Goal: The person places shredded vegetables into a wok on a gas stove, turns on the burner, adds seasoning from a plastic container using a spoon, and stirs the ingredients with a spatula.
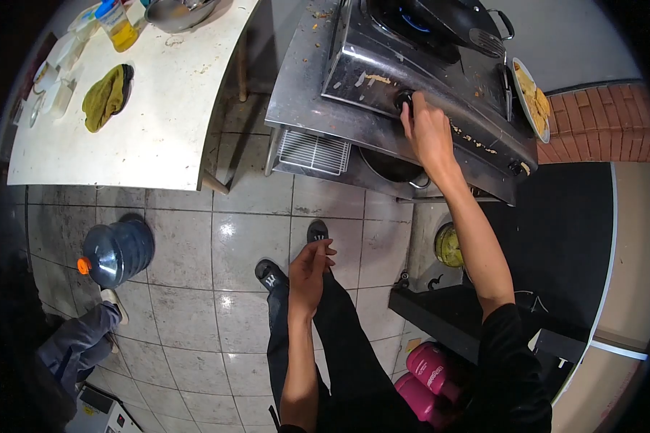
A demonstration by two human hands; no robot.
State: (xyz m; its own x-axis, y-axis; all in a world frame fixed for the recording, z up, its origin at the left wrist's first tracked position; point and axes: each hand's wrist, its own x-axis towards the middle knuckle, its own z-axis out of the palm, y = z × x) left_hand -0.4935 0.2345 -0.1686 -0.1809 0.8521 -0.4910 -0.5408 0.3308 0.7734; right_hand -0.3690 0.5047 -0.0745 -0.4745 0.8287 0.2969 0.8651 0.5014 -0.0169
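My right hand (pixel 430 133) reaches forward to the steel gas stove, its fingers closed on a black stove knob (pixel 404 98) on the front panel. A blue flame (pixel 417 26) burns at the burner behind that knob. Over the burner sits a dark wok (pixel 451 22), with a slotted spatula (pixel 487 42) lying across its rim. My left hand (pixel 309 278) hangs in front of my body above the floor, fingers loosely bent and a little apart, nothing visible in it.
A plate of yellow fried food (pixel 533 97) stands right of the stove. On the white table (pixel 170 123) lie a green cloth (pixel 105 101), a bottle of yellow liquid (pixel 117 27) and a metal bowl (pixel 183 13). A water jug (pixel 119 250) lies on the floor, near another person's leg (pixel 83 335).
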